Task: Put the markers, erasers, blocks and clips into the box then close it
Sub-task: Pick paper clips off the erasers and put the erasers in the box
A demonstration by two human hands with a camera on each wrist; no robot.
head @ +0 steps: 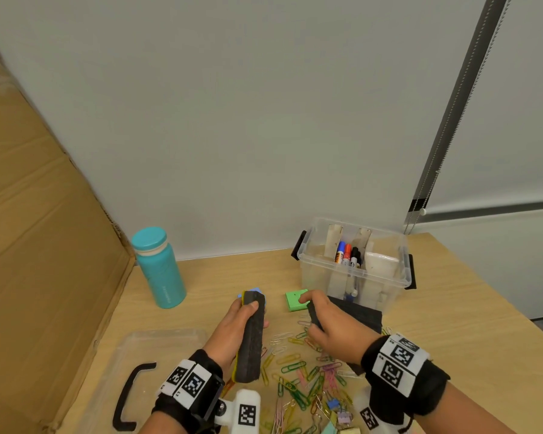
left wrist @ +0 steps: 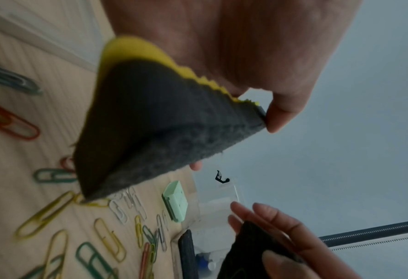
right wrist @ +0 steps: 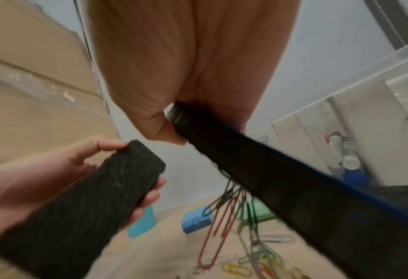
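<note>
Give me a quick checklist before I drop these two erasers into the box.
1. Left hand grips the yellow-backed eraser: ok.
2. Right hand holds the blue-edged eraser: ok.
3. Box open, lid off on the table: ok.
4. Free compartment wide enough for an eraser beside the markers: cannot tell.
5. Paper clips hanging from the right eraser's underside, may fall: not ok.
6. Green block and loose clips not yet packed: not ok.

fuzzy felt eraser [head: 249, 336], clear glossy plastic box [head: 355, 264], wood-look table [head: 452, 308].
</note>
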